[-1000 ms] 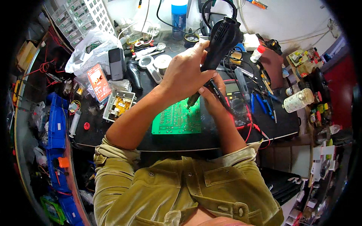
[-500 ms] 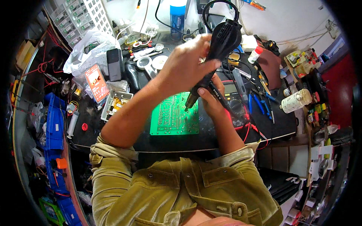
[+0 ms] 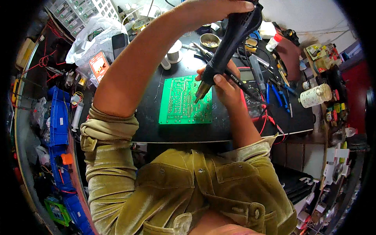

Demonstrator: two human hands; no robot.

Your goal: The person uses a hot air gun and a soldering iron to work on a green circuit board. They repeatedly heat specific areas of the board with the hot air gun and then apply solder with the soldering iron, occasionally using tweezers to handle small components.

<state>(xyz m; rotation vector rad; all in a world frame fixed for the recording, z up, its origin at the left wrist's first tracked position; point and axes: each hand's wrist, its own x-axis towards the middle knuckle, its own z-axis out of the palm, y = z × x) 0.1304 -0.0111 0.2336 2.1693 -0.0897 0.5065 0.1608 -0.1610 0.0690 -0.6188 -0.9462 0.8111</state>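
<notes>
A green circuit board (image 3: 184, 102) lies flat on the black work mat (image 3: 219, 129). My left hand (image 3: 213, 9) is raised high at the top of the view, gripping the thick black handle of a hot-air tool (image 3: 231, 43) whose metal nozzle points down at the board's right side. My right hand (image 3: 225, 86) rests at the board's right edge and holds a thin dark tool, its tip hidden behind the nozzle.
A multimeter (image 3: 252, 92) with red leads lies right of the board. Pliers and blue-handled cutters (image 3: 280, 92) sit further right, beside a white jar (image 3: 316, 96). A solder spool (image 3: 174, 51), a metal tin (image 3: 209, 40), a plastic bag (image 3: 92, 37) and blue bins (image 3: 58, 121) crowd the back and left.
My left hand has lifted the hot-air tool higher toward the top of the view, and the view has closed in on the board. The right hand stays at the board's edge.
</notes>
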